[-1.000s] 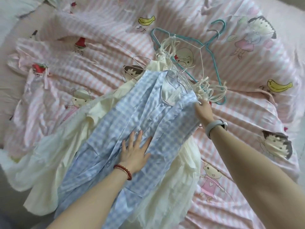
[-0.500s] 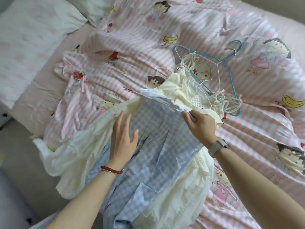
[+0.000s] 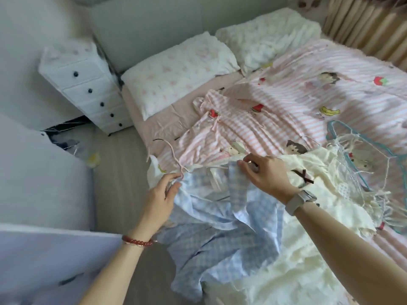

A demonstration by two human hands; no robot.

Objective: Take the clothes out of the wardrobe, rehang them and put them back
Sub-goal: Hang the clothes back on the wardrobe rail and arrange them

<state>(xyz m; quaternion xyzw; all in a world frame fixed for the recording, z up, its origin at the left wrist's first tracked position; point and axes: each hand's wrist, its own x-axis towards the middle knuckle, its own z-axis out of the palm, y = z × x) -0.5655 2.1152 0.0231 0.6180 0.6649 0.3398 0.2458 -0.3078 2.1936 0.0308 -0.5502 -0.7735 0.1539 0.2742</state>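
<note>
- Rehanging step: left hand and right hand each pinch the blue checked garment's top edge — fingers curled.
- Next, probably: fetch a hanger from the pile at right — tangled.

The blue checked garment, earlier pressed flat by the left hand, is now gathered and lifted at its far edge, pinched by both hands. The right hand has been moved left, away from the hangers.
</note>
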